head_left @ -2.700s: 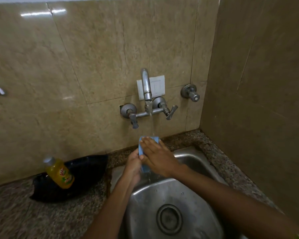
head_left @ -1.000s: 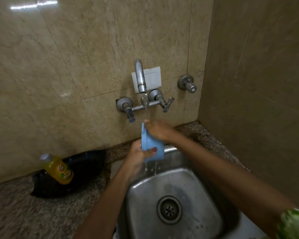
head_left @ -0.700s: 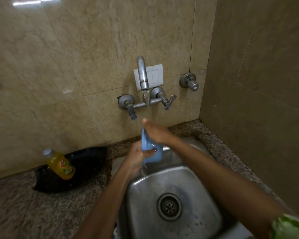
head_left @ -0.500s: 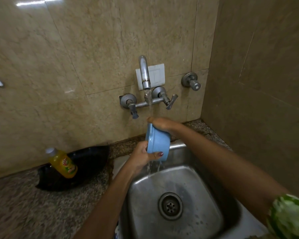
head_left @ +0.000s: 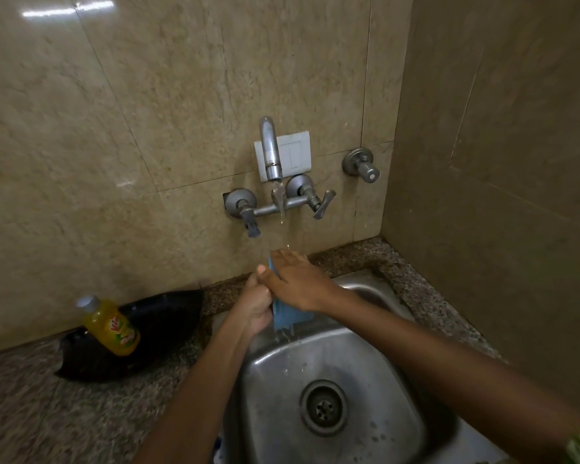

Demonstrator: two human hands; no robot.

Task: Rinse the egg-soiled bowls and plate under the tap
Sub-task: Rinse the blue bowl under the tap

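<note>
A small blue bowl (head_left: pixel 290 316) is held on edge over the back of the steel sink (head_left: pixel 375 390), under the running tap (head_left: pixel 271 155). My left hand (head_left: pixel 257 304) grips it from the left, fingers curled round its rim. My right hand (head_left: pixel 297 283) lies flat over its right side, fingers straight and pointing toward the wall, covering most of the bowl. Water streams off the bowl's lower edge into the basin. No other bowl or plate is in view.
The sink drain (head_left: pixel 323 406) lies below the hands. A yellow bottle (head_left: pixel 109 326) leans on a black bag (head_left: pixel 138 336) on the granite counter (head_left: pixel 47 406) to the left. Tap levers (head_left: pixel 322 204) and a wall valve (head_left: pixel 362 164) stick out from the tiles. A tiled wall closes the right side.
The bowl has turned edge-on and dropped slightly. My right hand moved from the bowl's top rim to lie flat over its side. Water keeps running.
</note>
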